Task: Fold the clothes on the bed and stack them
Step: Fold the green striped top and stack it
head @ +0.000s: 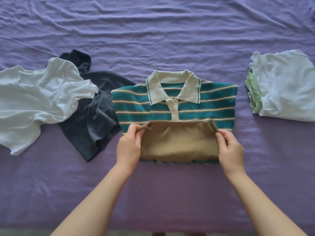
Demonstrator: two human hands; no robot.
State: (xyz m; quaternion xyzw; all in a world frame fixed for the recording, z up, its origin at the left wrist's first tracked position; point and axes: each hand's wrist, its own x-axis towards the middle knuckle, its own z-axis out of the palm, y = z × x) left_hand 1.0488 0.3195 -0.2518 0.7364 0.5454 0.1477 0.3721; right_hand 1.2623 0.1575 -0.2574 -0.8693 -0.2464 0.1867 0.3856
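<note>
The task looks to be about half done. Far to the left of the fingers, a white T-shirt (39,103) lies crumpled and not folded, partly on top of a dark navy shirt (95,116), which is also loose; both are still waiting, and the left edge of the picture cuts the white one.

In the middle, the striped polo shirt (173,103) lies on the bed (153,31) with its collar away from the person and its sides apparently already tucked in. The left hand (129,147) pinches the left corner of the tan hem, fingers (136,132) clamped on the cloth, and the right hand (230,149) grips the right corner in the same way. The hem is turned up toward the buttons, so I judge the last fold is in progress.

Well to the right of the fingers is a stack of folded clothes (283,89): a white piece on top and something green under it. How many pieces it holds I cannot tell, and the frame cuts its right side. The sleeves of the polo are hidden.
</note>
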